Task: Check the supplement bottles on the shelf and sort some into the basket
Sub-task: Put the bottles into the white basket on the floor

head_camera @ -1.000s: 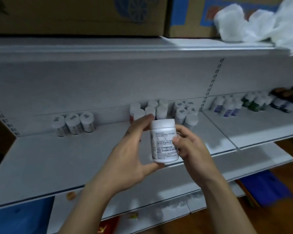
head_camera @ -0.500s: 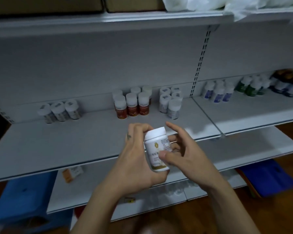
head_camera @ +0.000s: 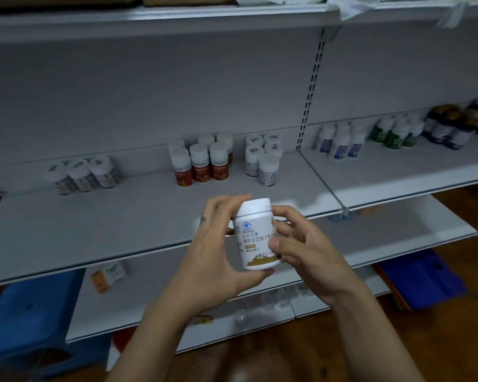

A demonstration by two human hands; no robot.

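A white supplement bottle [head_camera: 255, 235] with a white cap and a gold-printed label is upright in front of the shelf [head_camera: 122, 216]. My left hand [head_camera: 213, 252] grips it from the left, thumb under its base. My right hand [head_camera: 301, 252] holds its right side, thumb on the label. On the shelf behind stand red-labelled bottles [head_camera: 200, 164], white bottles [head_camera: 262, 158] and three pale bottles [head_camera: 83, 175] at the left. A blue basket [head_camera: 25, 321] sits low at the left.
The right shelf bay carries blue-labelled bottles [head_camera: 340, 143], green bottles [head_camera: 395, 133] and dark bottles [head_camera: 458, 122]. A small orange-and-white box [head_camera: 108, 275] lies on the lower shelf. A blue bag [head_camera: 422, 277] lies on the wooden floor at the right.
Between my hands the bottle has turned, so its front label faces me instead of the text panel. The view has dropped and the bottle sits lower before the shelf.
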